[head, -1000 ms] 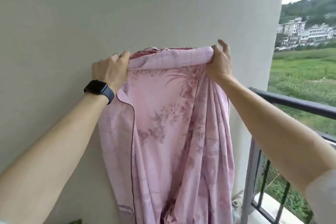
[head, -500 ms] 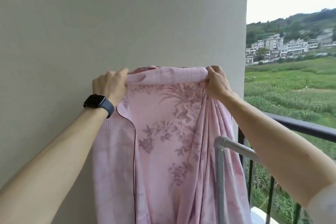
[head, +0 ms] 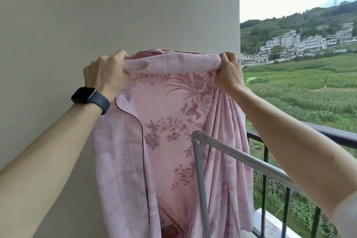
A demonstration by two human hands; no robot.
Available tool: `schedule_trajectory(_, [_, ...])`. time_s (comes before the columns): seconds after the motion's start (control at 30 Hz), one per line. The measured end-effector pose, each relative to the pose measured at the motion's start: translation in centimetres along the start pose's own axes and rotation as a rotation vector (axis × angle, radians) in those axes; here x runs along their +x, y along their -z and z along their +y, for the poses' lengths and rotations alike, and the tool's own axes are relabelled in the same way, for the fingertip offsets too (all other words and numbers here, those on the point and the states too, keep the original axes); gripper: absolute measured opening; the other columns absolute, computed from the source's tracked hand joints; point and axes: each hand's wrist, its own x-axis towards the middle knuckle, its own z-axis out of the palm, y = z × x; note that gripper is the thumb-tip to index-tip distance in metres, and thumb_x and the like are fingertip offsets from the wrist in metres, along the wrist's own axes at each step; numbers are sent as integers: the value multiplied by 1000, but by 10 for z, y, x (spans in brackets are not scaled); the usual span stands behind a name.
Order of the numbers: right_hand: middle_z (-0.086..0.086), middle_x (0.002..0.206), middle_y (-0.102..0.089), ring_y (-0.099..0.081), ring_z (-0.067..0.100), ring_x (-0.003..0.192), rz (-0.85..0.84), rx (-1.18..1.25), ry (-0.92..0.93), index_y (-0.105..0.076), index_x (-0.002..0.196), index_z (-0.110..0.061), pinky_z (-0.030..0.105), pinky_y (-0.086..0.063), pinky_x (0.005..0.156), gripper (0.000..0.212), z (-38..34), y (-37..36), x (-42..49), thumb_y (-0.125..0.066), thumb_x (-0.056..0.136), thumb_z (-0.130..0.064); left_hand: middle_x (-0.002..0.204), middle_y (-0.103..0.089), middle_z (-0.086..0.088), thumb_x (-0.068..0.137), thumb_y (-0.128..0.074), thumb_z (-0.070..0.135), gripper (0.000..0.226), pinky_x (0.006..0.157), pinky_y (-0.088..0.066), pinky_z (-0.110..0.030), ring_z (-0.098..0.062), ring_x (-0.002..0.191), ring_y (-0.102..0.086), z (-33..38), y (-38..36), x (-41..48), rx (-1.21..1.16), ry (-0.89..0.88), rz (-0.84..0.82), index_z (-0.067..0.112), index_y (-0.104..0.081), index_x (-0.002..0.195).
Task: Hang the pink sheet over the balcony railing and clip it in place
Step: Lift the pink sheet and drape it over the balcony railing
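The pink floral sheet [head: 170,125] hangs in folds in front of the wall, held up by its bunched top edge. My left hand [head: 105,74], with a dark watch on the wrist, grips the left end of that edge. My right hand [head: 229,72] grips the right end. The sheet's lower part drops behind a silver metal rail [head: 241,157] that runs from a corner elbow toward the lower right. The black balcony railing [head: 340,135] lies beyond it on the right, partly hidden by my right arm. No clip is in view.
A plain beige wall [head: 96,15] fills the left and centre, ending at a corner beside the sheet. The silver rail's upright post [head: 201,189] stands in front of the sheet. Beyond the railing lie green fields and distant buildings.
The view has swung right, bringing the silver rail and more of the railing into sight. Both hands still hold the sheet's top edge, which sits lower in the frame than a second ago.
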Motion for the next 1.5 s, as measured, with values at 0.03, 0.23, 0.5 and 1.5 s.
schedule_trajectory(0.03, [16, 131, -49, -50, 39, 113, 6, 6, 0, -56, 113, -8, 45, -42, 97, 29, 2, 7, -4, -63, 87, -18, 87, -68, -18, 84, -54, 11, 32, 60, -41, -37, -44, 74, -61, 6, 7, -5, 0, 2, 3, 22, -60, 113])
schedule_trajectory(0.23, [16, 137, -44, -44, 37, 118, 75, 37, -46, -54, 115, -5, 44, -41, 95, 27, 6, 77, -34, -57, 89, -14, 87, -67, -17, 84, -53, 11, 28, 59, -40, -37, -40, 69, -55, 62, 72, -30, -49, 10, 16, 20, -60, 109])
schedule_trajectory(0.5, [16, 138, -43, -41, 33, 123, 251, 63, -74, -53, 113, -3, 39, -40, 100, 30, 19, 217, -89, -51, 83, 1, 86, -67, -13, 80, -51, 12, 33, 59, -41, -37, -36, 69, -48, 167, 190, -74, -265, 10, 118, 21, -58, 111])
schedule_trajectory(1.5, [8, 110, -67, -65, 35, 94, -529, -562, 52, -54, 119, -17, 41, -38, 65, 32, 44, 424, -352, -29, 102, -28, 163, -6, 13, 85, -69, 28, 98, 114, -21, -23, -9, 148, -13, 401, 189, -352, -955, 14, -804, 48, -1, 153])
